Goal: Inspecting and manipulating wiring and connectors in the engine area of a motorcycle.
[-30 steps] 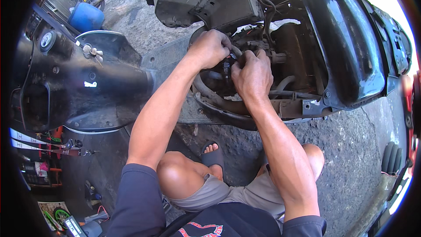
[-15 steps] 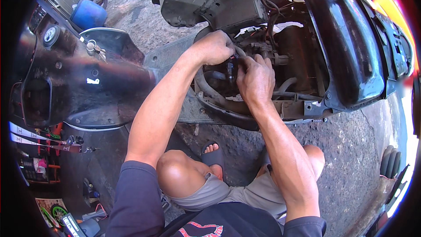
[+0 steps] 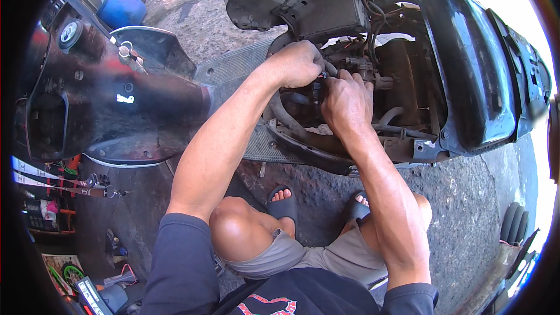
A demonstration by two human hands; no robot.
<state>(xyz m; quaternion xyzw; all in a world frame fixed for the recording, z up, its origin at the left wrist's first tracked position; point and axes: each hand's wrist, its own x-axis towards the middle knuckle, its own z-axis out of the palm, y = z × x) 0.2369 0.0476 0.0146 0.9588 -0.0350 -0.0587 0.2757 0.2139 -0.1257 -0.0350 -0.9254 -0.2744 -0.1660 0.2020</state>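
Both my hands work close together inside the open engine bay of a scooter with its body panels off. My left hand [image 3: 298, 64] is curled, with its fingertips pinched beside a black hose and hiding whatever they grip. Just to its right, my right hand [image 3: 350, 102] is closed, back of the hand up, its thumb and forefinger against a small dark fitting. A black connector-like part [image 3: 317, 92] shows upright between the two hands. Below it a thick grey tube [image 3: 284, 114] curves along the frame.
A large grey-black panel [image 3: 291, 0] stands beyond the bay. The black tank-like body [image 3: 466, 64] is at right, the front shield [image 3: 157, 105] with hanging keys [image 3: 129, 55] at left. A blue drum [image 3: 121, 9] stands far left; tools and racks line the lower left.
The scooter and both hands appear slightly further right as the view shifts. My fingers stay at the same spot in the bay. An orange shape at the upper right is mostly gone from view.
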